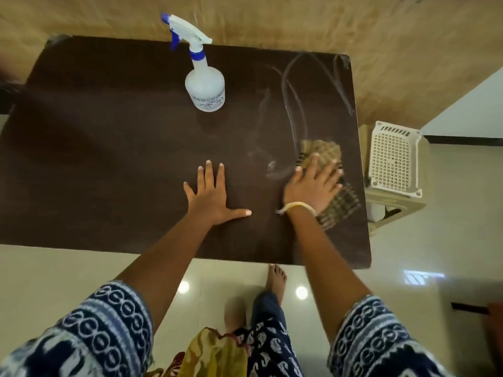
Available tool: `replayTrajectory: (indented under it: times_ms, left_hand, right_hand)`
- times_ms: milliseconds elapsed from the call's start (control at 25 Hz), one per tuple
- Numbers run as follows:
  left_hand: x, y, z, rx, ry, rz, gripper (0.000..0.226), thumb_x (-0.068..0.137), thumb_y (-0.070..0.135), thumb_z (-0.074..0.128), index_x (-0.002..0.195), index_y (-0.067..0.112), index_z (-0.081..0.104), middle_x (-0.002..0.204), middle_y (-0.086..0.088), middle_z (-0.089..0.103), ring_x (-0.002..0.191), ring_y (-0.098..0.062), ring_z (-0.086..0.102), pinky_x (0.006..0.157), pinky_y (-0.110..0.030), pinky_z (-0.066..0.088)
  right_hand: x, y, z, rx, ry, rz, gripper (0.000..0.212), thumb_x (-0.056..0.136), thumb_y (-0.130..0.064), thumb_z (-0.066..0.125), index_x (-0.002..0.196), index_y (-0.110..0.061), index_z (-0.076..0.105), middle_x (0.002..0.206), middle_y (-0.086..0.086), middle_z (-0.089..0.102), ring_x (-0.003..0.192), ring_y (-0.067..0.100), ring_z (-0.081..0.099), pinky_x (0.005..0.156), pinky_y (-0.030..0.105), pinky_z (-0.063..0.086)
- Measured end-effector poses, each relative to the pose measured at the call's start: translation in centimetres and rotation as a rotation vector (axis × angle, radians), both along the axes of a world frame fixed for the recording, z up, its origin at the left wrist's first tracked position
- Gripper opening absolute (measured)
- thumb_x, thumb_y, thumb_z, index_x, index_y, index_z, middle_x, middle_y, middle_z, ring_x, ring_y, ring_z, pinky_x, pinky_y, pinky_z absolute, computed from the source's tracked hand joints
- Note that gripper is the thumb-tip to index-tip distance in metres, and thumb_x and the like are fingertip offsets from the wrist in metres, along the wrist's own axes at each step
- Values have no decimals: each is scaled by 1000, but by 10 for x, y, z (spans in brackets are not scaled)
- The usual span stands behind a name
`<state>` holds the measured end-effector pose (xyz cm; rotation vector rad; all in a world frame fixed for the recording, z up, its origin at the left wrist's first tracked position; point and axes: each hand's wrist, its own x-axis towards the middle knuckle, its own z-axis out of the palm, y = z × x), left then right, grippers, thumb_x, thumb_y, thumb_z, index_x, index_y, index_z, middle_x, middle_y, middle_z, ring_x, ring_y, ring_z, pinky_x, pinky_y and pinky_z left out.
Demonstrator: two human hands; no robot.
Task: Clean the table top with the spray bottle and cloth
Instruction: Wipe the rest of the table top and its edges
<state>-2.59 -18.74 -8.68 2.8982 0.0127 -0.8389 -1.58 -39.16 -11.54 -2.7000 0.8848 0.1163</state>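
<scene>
A dark brown table top (109, 159) fills the middle of the head view. A white spray bottle (204, 83) with a blue trigger and collar stands upright near the table's far edge. My left hand (211, 194) lies flat on the table with fingers spread, holding nothing. My right hand (313, 186) presses flat on a checked brown cloth (337, 205) near the table's right edge. The cloth looks blurred. Wet streaks (296, 104) curve across the table beyond the cloth.
A beige plastic stool (394, 208) with a white perforated basket (392, 159) on it stands just right of the table. A wood-grain wall runs behind the table. Glossy pale floor tiles (68, 276) lie in front, with my bare foot (276, 278) near the table's front edge.
</scene>
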Motion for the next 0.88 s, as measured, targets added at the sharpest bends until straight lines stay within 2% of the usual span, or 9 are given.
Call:
replayTrajectory:
  times_ms: [160, 240, 320, 520, 600, 680, 760, 880]
  left_hand:
    - [-2, 2, -13, 17, -85, -38, 139, 59, 89, 54, 153, 17, -19, 160, -9, -26, 148, -31, -20, 114, -68, 5]
    - [1, 1, -13, 30, -56, -34, 142, 56, 92, 51, 152, 16, -20, 160, -10, -26, 148, -33, -22, 114, -69, 4]
    - [6, 0, -11, 31, -48, -31, 147, 50, 96, 49, 150, 18, -25, 159, -10, -29, 147, -34, -22, 113, -68, 3]
    - [19, -6, -9, 37, -39, -43, 152, 45, 97, 49, 148, 19, -30, 157, -12, -33, 146, -39, -23, 112, -69, 2]
    - [22, -7, -12, 28, -20, -37, 152, 45, 97, 50, 146, 20, -33, 155, -12, -37, 144, -39, -27, 113, -69, 0]
    - [22, -7, -14, 29, 4, -24, 153, 45, 96, 52, 145, 21, -36, 154, -12, -39, 143, -39, -30, 113, -69, -1]
    - [23, -8, -14, 31, -1, -21, 154, 42, 97, 52, 146, 22, -35, 154, -11, -39, 143, -39, -30, 112, -70, 0]
    - [32, -15, -12, 18, -48, 19, 152, 40, 99, 48, 149, 24, -27, 157, -10, -32, 146, -39, -24, 109, -72, 5]
  right_hand:
    - [4, 78, 0, 2, -29, 758, 57, 98, -46, 32, 153, -34, 23, 164, 7, 12, 150, 33, 7, 120, 52, 9]
    - [16, 65, -2, -17, -31, 951, 55, 98, -46, 31, 152, -35, 25, 163, 5, 16, 150, 31, 12, 119, 52, 15]
    - [47, 28, -8, -88, -76, 898, 55, 98, -46, 30, 152, -37, 25, 163, 4, 17, 149, 32, 15, 116, 53, 20]
    - [111, -111, -8, -108, -70, 342, 57, 99, -45, 31, 153, -30, 24, 162, 10, 17, 149, 35, 15, 117, 56, 17]
    - [115, -121, -7, -75, -38, 175, 57, 100, -45, 28, 154, -29, 23, 163, 10, 14, 149, 35, 13, 118, 55, 15]
    - [121, -94, -4, -79, -11, 70, 58, 100, -46, 24, 155, -28, 19, 164, 11, 10, 149, 38, 8, 119, 54, 11]
    - [127, -48, -2, -77, -5, 216, 59, 100, -45, 25, 155, -26, 18, 163, 13, 11, 149, 40, 7, 118, 55, 11]
    - [115, 30, -4, -68, -62, 742, 57, 99, -45, 32, 153, -29, 25, 162, 10, 17, 148, 39, 12, 118, 55, 15]
